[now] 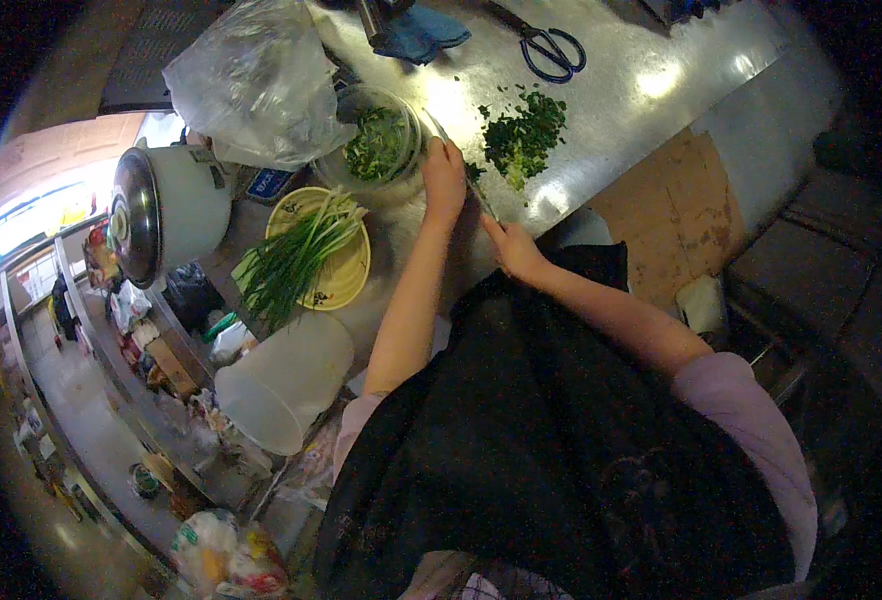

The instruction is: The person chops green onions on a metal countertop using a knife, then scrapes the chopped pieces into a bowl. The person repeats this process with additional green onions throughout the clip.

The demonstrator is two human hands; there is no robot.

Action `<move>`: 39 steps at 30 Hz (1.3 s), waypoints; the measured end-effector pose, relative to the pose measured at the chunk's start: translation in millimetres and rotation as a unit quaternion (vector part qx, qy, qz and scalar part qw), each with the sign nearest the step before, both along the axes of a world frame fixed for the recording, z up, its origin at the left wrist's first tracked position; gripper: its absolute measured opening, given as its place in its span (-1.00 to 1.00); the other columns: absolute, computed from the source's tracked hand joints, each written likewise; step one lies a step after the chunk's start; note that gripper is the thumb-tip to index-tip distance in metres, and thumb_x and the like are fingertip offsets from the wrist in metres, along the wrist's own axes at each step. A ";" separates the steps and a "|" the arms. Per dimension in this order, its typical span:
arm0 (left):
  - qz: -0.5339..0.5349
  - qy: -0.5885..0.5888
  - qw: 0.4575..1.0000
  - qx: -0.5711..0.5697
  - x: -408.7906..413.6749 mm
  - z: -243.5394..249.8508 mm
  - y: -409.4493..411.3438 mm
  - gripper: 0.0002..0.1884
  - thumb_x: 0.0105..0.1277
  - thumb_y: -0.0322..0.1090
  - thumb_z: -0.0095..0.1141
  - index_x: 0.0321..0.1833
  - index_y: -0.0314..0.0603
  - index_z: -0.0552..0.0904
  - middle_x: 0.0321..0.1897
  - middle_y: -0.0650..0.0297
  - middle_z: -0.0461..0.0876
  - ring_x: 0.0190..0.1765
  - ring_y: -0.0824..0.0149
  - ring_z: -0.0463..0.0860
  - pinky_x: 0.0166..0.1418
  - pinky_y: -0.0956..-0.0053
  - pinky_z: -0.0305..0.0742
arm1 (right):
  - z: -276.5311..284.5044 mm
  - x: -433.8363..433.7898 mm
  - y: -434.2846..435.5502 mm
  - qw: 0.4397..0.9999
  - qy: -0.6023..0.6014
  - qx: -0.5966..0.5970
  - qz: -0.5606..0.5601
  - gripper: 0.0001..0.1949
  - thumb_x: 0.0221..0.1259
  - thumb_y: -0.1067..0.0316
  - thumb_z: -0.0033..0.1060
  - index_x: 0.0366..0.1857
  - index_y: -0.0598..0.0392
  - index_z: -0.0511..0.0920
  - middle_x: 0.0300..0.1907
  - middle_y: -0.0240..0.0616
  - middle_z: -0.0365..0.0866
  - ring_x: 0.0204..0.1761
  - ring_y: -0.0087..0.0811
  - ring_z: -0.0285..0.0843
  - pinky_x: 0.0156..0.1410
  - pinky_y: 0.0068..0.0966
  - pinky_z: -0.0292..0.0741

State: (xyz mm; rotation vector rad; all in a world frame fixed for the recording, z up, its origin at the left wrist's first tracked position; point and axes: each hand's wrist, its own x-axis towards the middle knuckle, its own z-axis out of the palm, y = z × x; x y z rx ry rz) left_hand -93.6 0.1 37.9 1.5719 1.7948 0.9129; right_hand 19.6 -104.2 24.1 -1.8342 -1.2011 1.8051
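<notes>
A long blade (480,196), seen nearly edge-on, slants across the metal counter. My right hand (514,244) is closed on its near end, while my left hand (444,176) rests on the blade further up; its exact grip is hard to tell. A few green bits touch the blade. Just right of it lies a pile of chopped green leaves (523,139). Left of my left hand stands a clear round container (414,139) with chopped greens (375,146) inside. A yellow bowl (362,262) holds a bunch of whole green stalks (291,259), which hang over its rim.
Scissors (553,56) and a blue cloth (422,34) lie at the counter's far side. A clear plastic bag (257,82) bulges beside the container. A lidded pot (178,206) and a translucent plastic tub (287,382) stand left. Cardboard (666,217) lies beyond the counter's right edge.
</notes>
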 end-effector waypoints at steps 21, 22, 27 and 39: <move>-0.053 0.085 0.995 -0.014 -35.9 -31.2 -54.6 -0.71 0.06 -0.31 0.18 -0.14 -0.19 0.57 -0.31 0.13 0.51 -0.17 0.10 0.49 -0.09 0.31 0.40 | 14.4 25.4 14.9 0.986 0.141 -0.064 -0.059 -0.44 0.16 -0.29 -0.15 -0.70 0.05 0.28 -0.81 -0.38 0.23 -0.81 -0.49 0.19 -0.69 -0.50 0.21; -0.056 0.100 0.993 -0.008 -33.9 -30.4 -51.8 -0.70 0.05 -0.31 0.18 -0.13 -0.17 0.58 -0.31 0.13 0.51 -0.16 0.09 0.49 -0.08 0.30 0.39 | 15.9 25.5 14.6 0.985 0.141 -0.073 -0.060 -0.44 0.16 -0.29 -0.16 -0.70 0.05 0.28 -0.81 -0.38 0.23 -0.81 -0.48 0.20 -0.69 -0.50 0.21; -0.050 0.209 0.976 0.041 -23.6 -30.8 -36.6 -0.75 0.01 -0.28 0.20 -0.21 -0.11 0.60 -0.29 0.18 0.53 -0.15 0.10 0.48 -0.12 0.26 0.37 | 16.9 25.7 13.9 0.986 0.132 -0.083 -0.056 -0.44 0.16 -0.29 -0.16 -0.68 0.06 0.29 -0.80 -0.36 0.25 -0.80 -0.48 0.20 -0.68 -0.51 0.21; -0.065 0.201 0.976 -0.045 -19.0 -36.3 -16.5 -0.84 0.00 -0.25 0.22 -0.36 -0.07 0.64 -0.37 0.21 0.58 -0.20 0.13 0.52 -0.15 0.25 0.40 | 9.7 27.5 9.6 0.993 0.093 -0.064 -0.032 -0.41 0.20 -0.26 -0.20 -0.78 0.06 0.28 -0.84 -0.36 0.24 -0.83 -0.50 0.21 -0.71 -0.53 0.23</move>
